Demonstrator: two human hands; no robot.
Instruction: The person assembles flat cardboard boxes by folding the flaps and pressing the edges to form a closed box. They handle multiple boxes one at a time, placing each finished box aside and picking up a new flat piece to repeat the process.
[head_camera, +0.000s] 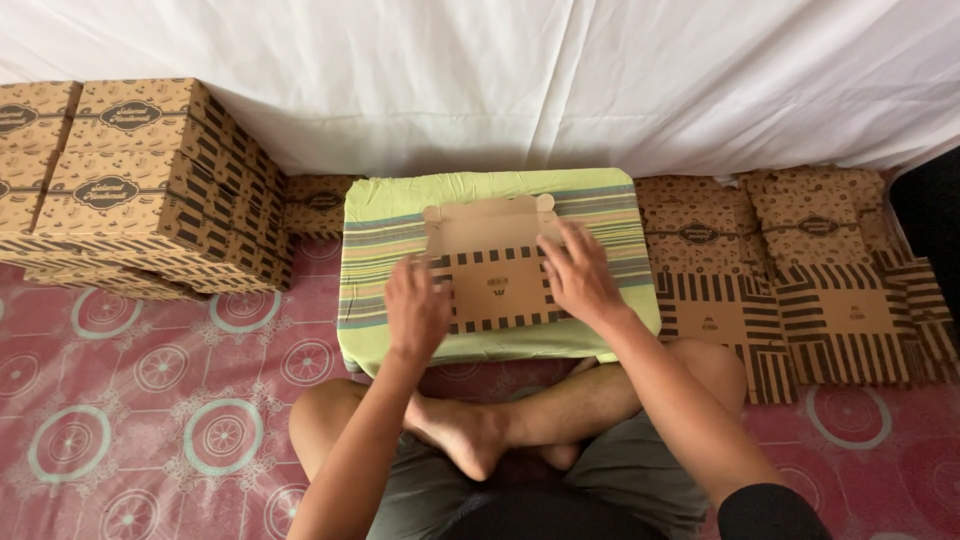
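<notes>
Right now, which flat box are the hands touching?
The flat box on the green cushion, under the left hand and right hand. The other flat ones lie untouched at right.

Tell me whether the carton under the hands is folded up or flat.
Flat: the carton lies unfolded on the green cushion, flaps spread.

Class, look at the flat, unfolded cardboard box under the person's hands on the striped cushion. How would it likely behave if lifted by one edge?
The flat cardboard box is a thin scored sheet, so it would probably feel light and bend along its creases. Its small tabs at the far edge look apt to flop or crumple. Both the left hand and right hand press on it, which hints it slides on the striped cushion.
</notes>
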